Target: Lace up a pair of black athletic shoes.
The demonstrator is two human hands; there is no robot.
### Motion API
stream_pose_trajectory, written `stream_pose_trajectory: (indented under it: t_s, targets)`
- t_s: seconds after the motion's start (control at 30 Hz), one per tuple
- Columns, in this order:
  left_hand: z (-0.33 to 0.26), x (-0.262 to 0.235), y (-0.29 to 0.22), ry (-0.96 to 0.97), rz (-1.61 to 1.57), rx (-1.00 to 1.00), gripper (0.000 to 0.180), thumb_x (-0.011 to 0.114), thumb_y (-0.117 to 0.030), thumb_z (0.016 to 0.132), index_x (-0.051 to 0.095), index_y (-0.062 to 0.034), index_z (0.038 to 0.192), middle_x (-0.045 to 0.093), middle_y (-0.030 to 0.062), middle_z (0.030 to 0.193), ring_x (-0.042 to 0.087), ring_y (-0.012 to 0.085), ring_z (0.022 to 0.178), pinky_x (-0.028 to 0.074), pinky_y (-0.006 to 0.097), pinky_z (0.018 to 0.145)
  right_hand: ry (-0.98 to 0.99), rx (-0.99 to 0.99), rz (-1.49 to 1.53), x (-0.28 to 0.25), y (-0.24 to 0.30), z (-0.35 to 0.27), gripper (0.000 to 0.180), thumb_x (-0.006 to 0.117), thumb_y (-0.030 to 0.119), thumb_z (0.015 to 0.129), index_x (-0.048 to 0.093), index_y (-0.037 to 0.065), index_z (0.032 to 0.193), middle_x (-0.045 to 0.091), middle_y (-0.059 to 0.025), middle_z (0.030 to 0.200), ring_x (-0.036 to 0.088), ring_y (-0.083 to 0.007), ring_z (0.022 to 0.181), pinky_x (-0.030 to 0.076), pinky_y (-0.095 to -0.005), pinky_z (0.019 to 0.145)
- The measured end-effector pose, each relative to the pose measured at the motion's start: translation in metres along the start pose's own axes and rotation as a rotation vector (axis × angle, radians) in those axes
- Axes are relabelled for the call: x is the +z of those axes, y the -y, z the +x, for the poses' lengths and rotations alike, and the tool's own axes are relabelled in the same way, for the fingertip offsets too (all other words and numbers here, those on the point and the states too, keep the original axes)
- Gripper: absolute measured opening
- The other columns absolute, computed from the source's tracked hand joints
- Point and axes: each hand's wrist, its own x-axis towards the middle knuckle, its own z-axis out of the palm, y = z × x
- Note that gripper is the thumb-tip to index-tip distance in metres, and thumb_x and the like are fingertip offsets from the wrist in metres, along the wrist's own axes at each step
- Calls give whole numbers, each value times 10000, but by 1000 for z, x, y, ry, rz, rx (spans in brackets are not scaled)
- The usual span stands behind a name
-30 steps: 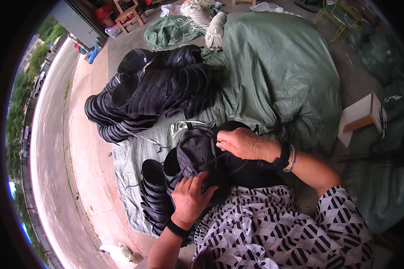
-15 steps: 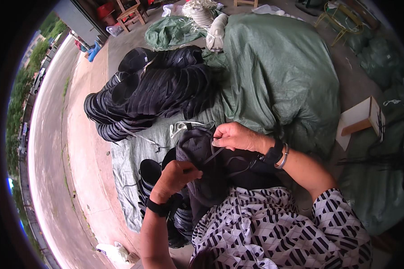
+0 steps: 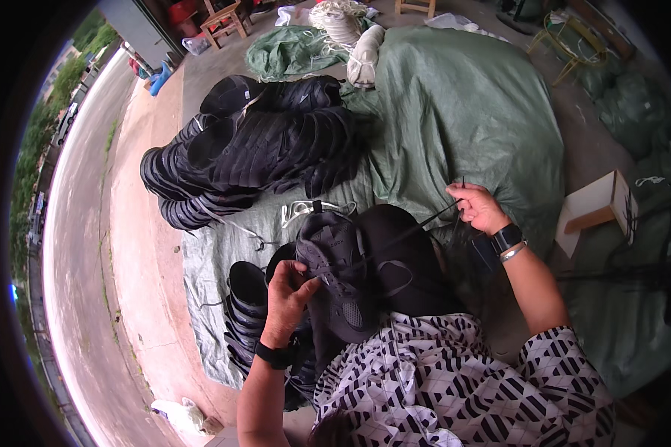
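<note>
A black shoe upper [image 3: 326, 249] with crossing laces lies over my lap, its pull tab pointing away from me. My left hand [image 3: 287, 298] grips its left side, thumb on the lacing and fingers partly hidden. Out to the right, my right hand [image 3: 479, 207] pinches a black shoelace [image 3: 423, 223] that stretches taut from the upper. Another stretch of lace curls loosely over my dark trouser leg [image 3: 417, 287].
A pile of nested black uppers [image 3: 276, 145] rests ahead on green sheeting [image 3: 470, 104]. More stacked uppers [image 3: 247, 287] stand left of my lap. A white cord [image 3: 298, 212] lies beyond it. A white-and-wood box [image 3: 593, 205] sits at the right.
My right hand has swung right, away from the upper, drawing the lace out long. My left hand has shifted slightly and now grips the upper's side. The upper shows more of its front.
</note>
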Motion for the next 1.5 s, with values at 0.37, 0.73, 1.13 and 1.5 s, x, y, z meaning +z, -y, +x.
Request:
stream_pose_trajectory:
  t_s: [0.37, 0.73, 1.13, 1.5]
  targets:
    - [-16, -8, 30, -91, 161, 18, 213, 662, -178, 842, 527, -20, 891, 483, -22, 725, 425, 52, 665, 375, 205, 587, 597, -30, -808, 129, -32, -93, 328, 486, 262, 947, 609, -34, 1017, 654, -69, 788, 603, -96, 516, 427, -206, 416]
    - [-15, -14, 38, -237, 595, 186, 198, 643, -145, 839, 524, 0, 902, 581, 98, 816, 555, 194, 735, 444, 298, 687, 743, -225, -919, 106, -11, -90, 235, 667, 236, 834, 585, 16, 829, 524, 34, 643, 464, -44, 574, 387, -220, 514]
    - [-13, -8, 33, -246, 199, 156, 162, 576, -138, 904, 478, -11, 890, 552, 47, 758, 545, 146, 678, 441, 264, 662, 301, -431, -710, 100, -10, -71, 158, 677, 37, 778, 542, 14, 856, 525, 27, 680, 503, -43, 586, 410, -212, 516]
    - [-7, -20, -10, -193, -359, -106, 156, 502, -239, 954, 533, -95, 1004, 327, -91, 568, 250, 8, 445, 182, 188, 409, 277, -869, -916, 124, -22, -78, 114, 639, 60, 813, 637, 16, 918, 639, -90, 780, 626, -197, 707, 486, -274, 608]
